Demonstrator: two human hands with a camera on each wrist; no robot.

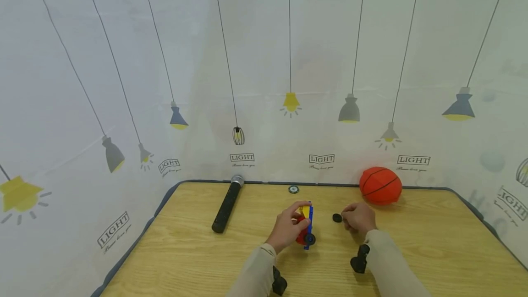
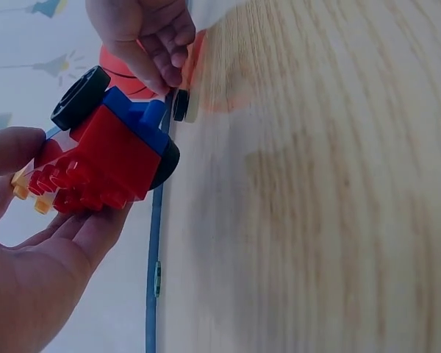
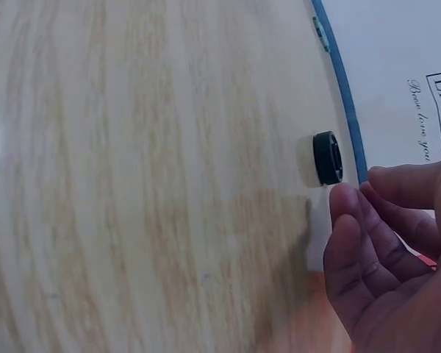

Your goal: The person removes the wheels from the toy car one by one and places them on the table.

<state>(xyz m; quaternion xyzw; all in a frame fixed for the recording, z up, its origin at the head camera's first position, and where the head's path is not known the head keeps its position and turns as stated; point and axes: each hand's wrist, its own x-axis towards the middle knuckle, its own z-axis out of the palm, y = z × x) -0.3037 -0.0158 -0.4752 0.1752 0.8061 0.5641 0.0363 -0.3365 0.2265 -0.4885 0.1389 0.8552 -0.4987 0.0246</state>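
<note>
My left hand (image 1: 288,229) grips a toy block vehicle (image 2: 121,158) with red studded bricks, a yellow part, a blue base and black wheels. It is held tilted, thumb on one side and fingers on the other. A loose black wheel (image 3: 328,158) lies flat on the table to the right of the vehicle. Close beside this wheel is my right hand (image 1: 360,218), its fingers loosely bent with nothing visible between them. In the right wrist view the fingertips (image 3: 344,197) come very near the wheel's edge; whether they touch it I cannot tell.
A black microphone (image 1: 227,207) lies at the left of the wooden table (image 1: 181,260). A small round disc (image 1: 293,189) sits near the back edge. The red basketball-patterned ball (image 1: 380,185) stands at the back right, against the printed curtain (image 1: 264,58).
</note>
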